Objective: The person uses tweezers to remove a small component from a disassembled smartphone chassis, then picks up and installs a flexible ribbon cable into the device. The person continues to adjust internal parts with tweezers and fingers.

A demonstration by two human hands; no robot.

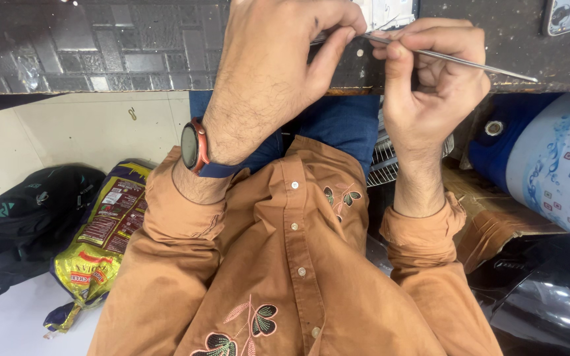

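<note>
A thin metal tool (456, 59) lies slantwise over the dark table's (100, 53) edge, pinched between thumb and fingers of the right hand (430, 79), its tip meeting the left hand (278, 72). The left hand is closed in a pinch on something small, too hidden to name. A light flat object (384, 13) on the table sits just beyond the tool's tip. Well below the table, a black backpack (28, 217) and a yellow bag (100, 244) rest on the floor.
</note>
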